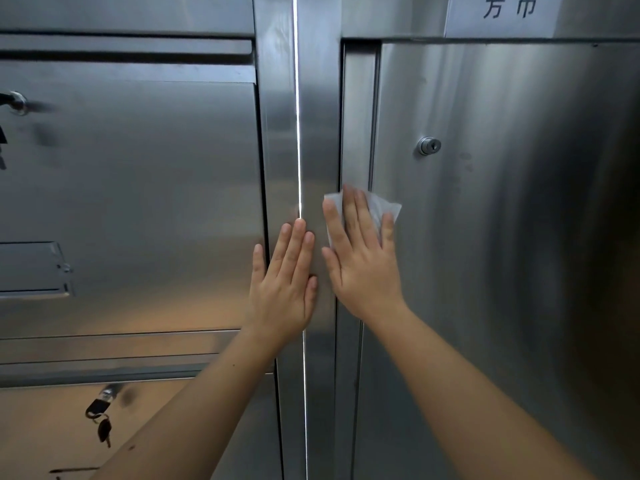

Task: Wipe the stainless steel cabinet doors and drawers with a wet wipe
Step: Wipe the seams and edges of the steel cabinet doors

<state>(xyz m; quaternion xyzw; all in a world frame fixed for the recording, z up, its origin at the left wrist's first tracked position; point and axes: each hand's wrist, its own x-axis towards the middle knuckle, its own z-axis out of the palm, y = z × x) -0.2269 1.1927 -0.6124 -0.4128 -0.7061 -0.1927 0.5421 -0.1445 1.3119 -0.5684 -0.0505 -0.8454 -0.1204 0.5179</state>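
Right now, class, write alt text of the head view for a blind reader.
A right hand presses a white wet wipe flat against the left edge of a brushed stainless steel cabinet door; the open left hand rests on the steel frame beside it.

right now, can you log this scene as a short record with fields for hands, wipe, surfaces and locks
support: left hand laid flat on the centre frame strip
wiping: right hand flat, pressing the wet wipe to the steel
wipe position: over the left edge of the right door, below its lock
left side: left panel, untouched by either hand
keys: keys hanging from a lock at lower left
label: paper sign above the right door
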